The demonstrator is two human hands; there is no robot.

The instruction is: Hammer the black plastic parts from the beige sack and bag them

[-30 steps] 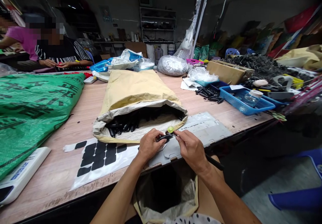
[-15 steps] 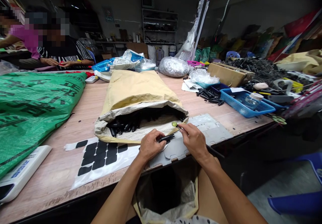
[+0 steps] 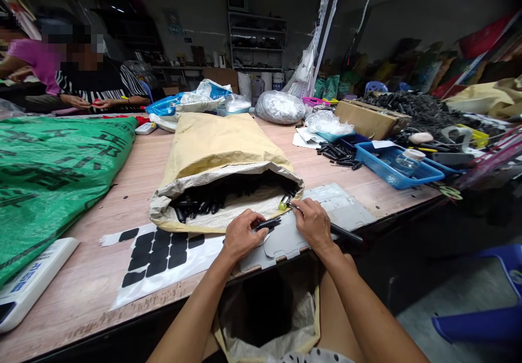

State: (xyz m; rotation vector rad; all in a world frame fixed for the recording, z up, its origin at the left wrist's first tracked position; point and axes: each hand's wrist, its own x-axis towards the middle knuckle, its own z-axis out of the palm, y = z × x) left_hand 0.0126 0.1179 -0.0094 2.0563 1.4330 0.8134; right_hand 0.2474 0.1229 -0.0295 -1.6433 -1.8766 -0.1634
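My left hand (image 3: 243,235) pinches a small black plastic piece (image 3: 269,223) just above the grey board (image 3: 281,243) at the table edge. Closed round a small hammer (image 3: 346,233) is my right hand (image 3: 313,224). The hammer's yellow-tipped head points left toward the black piece, slightly above and apart from it. Behind both hands lies a tan woven sack (image 3: 224,140), its mouth facing me, with many black pieces (image 3: 196,205) inside. A second open sack (image 3: 228,322) sits in my lap below the table edge; its inside is dark.
A white sheet with black stickers (image 3: 157,254) lies left of my hands. Further left are a green sack (image 3: 53,183) and a white scale (image 3: 38,281). Blue baskets (image 3: 393,172) and heaped black parts (image 3: 424,112) stand right. Two people (image 3: 98,88) sit at back left.
The hammer has turned in my right hand: its head has tipped down and its handle shows more to the right. My left hand stays in place with the black piece.
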